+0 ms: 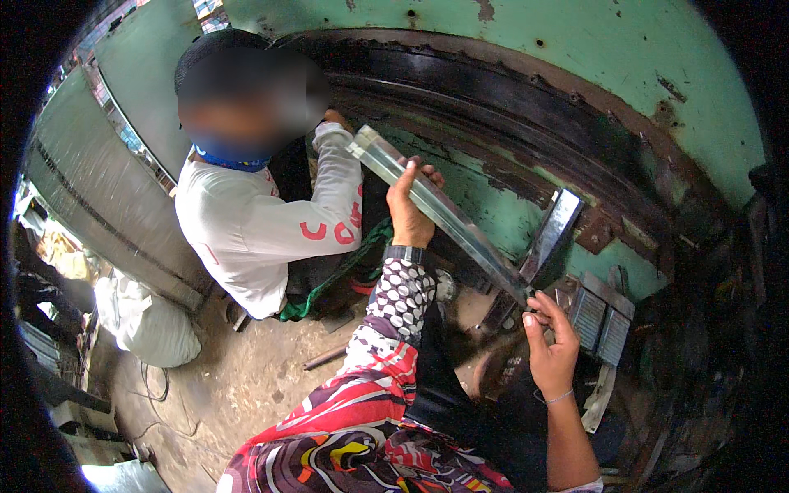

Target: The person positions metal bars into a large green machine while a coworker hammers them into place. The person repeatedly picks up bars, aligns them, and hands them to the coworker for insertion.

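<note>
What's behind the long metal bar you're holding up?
Behind the metal bar a green painted wall and dark curved rim show; the left hand covers part of it.

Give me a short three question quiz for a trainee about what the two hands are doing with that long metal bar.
1. True or false: the left hand grips the long grey metal bar near its upper end.
2. Where is the right hand? A) at the bar's lower end, B) on the white sack, C) on the co-worker's shoulder.
3. Fill in: the person in the white long-sleeved shirt crouches to the ___ of the bar.

Key
1. True: its fingers wrap around the bar.
2. A: its fingertips are at the lower end, beside the dark flat metal piece leaning on the worn green curved metal wall.
3. Left.
</note>
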A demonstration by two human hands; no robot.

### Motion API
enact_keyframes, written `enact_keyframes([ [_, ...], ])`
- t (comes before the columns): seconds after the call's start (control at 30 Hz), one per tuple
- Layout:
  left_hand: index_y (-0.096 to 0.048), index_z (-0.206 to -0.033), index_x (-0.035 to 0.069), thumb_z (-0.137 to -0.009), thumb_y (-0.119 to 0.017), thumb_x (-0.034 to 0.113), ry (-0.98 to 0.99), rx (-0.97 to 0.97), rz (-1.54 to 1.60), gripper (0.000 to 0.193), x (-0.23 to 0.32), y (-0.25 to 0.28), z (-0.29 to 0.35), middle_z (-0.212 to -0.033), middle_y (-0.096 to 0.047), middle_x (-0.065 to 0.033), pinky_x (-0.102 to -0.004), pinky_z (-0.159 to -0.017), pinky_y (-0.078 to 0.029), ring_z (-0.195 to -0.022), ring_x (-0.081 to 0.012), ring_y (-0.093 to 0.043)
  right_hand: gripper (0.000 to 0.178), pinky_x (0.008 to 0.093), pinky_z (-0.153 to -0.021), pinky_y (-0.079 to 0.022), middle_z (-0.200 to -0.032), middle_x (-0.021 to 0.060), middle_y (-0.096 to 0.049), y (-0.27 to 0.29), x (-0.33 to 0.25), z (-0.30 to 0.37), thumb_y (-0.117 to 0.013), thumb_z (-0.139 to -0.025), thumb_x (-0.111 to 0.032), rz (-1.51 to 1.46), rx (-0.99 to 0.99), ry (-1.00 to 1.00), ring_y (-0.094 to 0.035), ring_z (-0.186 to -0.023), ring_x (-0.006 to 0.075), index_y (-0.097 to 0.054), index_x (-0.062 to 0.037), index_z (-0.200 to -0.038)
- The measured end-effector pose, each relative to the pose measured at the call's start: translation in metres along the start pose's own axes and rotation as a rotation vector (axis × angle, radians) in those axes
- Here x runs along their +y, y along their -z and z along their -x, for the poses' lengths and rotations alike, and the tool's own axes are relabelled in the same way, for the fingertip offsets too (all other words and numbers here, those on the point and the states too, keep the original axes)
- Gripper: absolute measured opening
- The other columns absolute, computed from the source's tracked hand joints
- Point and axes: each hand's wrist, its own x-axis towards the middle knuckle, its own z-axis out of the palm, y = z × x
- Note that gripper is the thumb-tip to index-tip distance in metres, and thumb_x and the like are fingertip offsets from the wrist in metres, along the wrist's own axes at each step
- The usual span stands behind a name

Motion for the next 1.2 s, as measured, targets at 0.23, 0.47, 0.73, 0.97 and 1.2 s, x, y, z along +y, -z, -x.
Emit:
enact_keyframes([
  [0.23,-0.064,-0.114,0.006,-0.095,-0.075,0.029,0.037,0.008,-0.029,0.032,-0.008,-0.007,0.000,-0.095,-0.068,-0.0090,-0.0390,-0.084,-0.054,-0.086,-0.0229,-0.065,0.039,0.0318,-0.093,-0.056,-0.123,0.0122,-0.074,0.017,0.018,0.004,-0.070,-0.099,-0.006,-0.060,0.047,-0.047,-0.069,-0.103,0.0151,-0.064,-0.0004,-0.137],
  [0.47,-0.059,-0.124,0.004,-0.101,-0.068,0.028,0.003,-0.082,-0.020,0.035,-0.009,0.021,-0.014,-0.104,-0.066,-0.0137,-0.0447,-0.096,-0.052,-0.096,-0.0275,-0.063,0.038,0.0312,-0.089,-0.058,-0.120,0.0131,-0.076,0.044,0.025,0.015,-0.070,-0.100,-0.008,-0.048,0.111,-0.071,-0.072,-0.100,0.0155,-0.064,0.0003,-0.136],
  [0.73,-0.058,-0.128,0.002,-0.098,-0.072,0.029,-0.014,-0.087,0.001,0.042,-0.010,0.016,-0.009,-0.107,-0.064,-0.0138,-0.0452,-0.098,-0.050,-0.098,-0.0277,-0.061,0.035,0.0333,-0.091,-0.059,-0.117,0.0155,-0.074,0.085,0.045,0.033,-0.066,-0.104,-0.011,-0.033,0.270,-0.110,-0.073,-0.101,0.0191,-0.063,0.0021,-0.137],
  [0.97,-0.057,-0.131,0.001,-0.099,-0.071,0.030,-0.021,-0.063,-0.066,0.045,-0.005,0.012,-0.003,-0.112,-0.064,-0.0153,-0.0460,-0.101,-0.049,-0.102,-0.0297,-0.062,0.034,0.0322,-0.090,-0.055,-0.114,0.0131,-0.075,0.115,0.048,0.040,-0.063,-0.107,-0.017,0.020,0.404,-0.181,-0.073,-0.095,0.0184,-0.063,0.0032,-0.134],
  [1.2,-0.050,-0.141,-0.002,-0.098,-0.069,0.034,0.013,-0.226,-0.078,0.058,-0.007,0.000,0.007,-0.121,-0.063,-0.0208,-0.0537,-0.108,-0.046,-0.112,-0.0361,-0.062,0.034,0.0317,-0.091,-0.056,-0.116,0.0149,-0.074,0.130,0.059,0.055,-0.060,-0.108,-0.016,0.048,0.514,-0.217,-0.072,-0.096,0.0167,-0.063,0.0034,-0.136],
])
